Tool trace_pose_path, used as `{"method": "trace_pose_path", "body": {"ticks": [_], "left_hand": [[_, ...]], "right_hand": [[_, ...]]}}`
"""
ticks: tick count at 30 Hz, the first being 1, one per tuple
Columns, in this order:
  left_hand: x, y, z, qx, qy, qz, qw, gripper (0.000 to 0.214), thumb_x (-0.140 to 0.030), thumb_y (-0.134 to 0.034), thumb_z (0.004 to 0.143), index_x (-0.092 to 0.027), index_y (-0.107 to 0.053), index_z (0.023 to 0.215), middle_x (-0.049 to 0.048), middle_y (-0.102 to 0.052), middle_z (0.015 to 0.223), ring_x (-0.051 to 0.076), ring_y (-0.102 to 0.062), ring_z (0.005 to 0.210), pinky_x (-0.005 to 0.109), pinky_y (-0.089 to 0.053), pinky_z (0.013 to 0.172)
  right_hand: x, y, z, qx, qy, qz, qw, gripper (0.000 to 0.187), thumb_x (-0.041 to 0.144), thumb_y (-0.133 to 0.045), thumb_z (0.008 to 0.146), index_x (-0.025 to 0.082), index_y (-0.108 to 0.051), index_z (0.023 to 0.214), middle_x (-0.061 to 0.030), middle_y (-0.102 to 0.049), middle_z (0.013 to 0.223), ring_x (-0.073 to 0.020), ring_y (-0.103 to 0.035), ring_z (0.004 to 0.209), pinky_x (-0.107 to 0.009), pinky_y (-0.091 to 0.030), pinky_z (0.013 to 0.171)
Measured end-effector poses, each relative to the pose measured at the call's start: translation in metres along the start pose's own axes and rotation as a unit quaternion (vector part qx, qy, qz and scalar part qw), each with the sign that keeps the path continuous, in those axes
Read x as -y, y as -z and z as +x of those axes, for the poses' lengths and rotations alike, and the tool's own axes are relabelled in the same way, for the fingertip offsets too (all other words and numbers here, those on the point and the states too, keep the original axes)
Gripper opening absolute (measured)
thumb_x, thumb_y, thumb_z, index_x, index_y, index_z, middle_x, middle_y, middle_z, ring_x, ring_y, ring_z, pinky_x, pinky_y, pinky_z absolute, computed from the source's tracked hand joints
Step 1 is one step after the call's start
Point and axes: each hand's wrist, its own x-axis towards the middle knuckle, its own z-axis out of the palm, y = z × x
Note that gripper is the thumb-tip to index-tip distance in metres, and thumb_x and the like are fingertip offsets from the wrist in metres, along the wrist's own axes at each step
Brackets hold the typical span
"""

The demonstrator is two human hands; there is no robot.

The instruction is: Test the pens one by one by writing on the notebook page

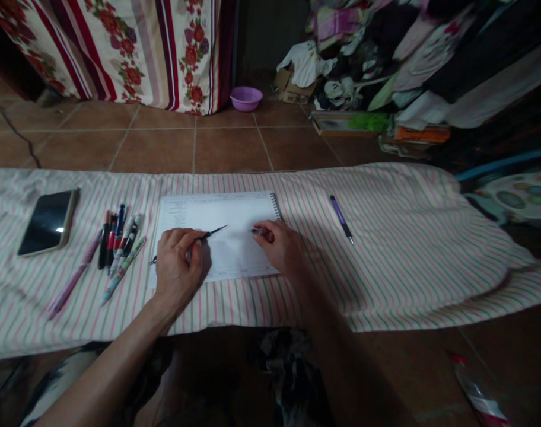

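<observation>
across the middle, a tabletop [413, 255] under a striped cloth [386, 196], probably spread there to protect the surface and keep things from rolling. on it, straight ahead, a notebook [235, 258], flat, spiral on the right, likely placed centrally for easy reach from either side. at far left, a phone [48, 222], face up and apart, perhaps put out of the way. nearer and right of it, a long mauve item [77, 273], slanted, hard to identify. just beside that, a loose bunch of pens [118, 242], seemingly grouped for easy picking. on the right, well apart from the bunch, a lone purple pen [340, 216], maybe set aside on purpose.

over the notebook's left half, left hand [179, 258] closed on a dark pen [207, 235], thin tip out to the right, other end emerging left of the palm, apparently steadied low against the page. over the right half, right hand [279, 243] narrow, thumb and finger pinching a small dark piece [255, 230], too hidden to name. between tip and piece, a gap, no contact; piece slightly nearer.
</observation>
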Motion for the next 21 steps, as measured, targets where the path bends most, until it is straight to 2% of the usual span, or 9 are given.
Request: {"method": "trace_pose_path", "body": {"ticks": [13, 21], "left_hand": [[0.012, 0.005, -0.001, 0.031, 0.013, 0.078, 0.996, 0.023, -0.021, -0.049, 0.08, -0.017, -0.065, 0.095, 0.0086, -0.063, 0.093, 0.027, -0.051, 0.094, 0.043, -0.041, 0.085], [0.017, 0.003, -0.004, 0.054, 0.014, 0.097, 0.994, 0.022, -0.026, -0.05, 0.08, -0.019, -0.064, 0.096, 0.0088, -0.064, 0.095, 0.029, -0.05, 0.093, 0.043, -0.04, 0.079]], "right_hand": [[0.001, -0.001, 0.003, -0.009, -0.007, 0.018, 1.0, 0.022, 0.017, -0.06, 0.075, 0.02, -0.067, 0.096, -0.0024, -0.063, 0.08, -0.0124, -0.054, 0.063, -0.026, -0.043, 0.065], [0.007, -0.001, 0.006, -0.019, -0.017, 0.022, 0.999, 0.021, 0.017, -0.061, 0.074, 0.019, -0.067, 0.094, -0.0026, -0.064, 0.079, -0.013, -0.055, 0.064, -0.026, -0.044, 0.065]]}}
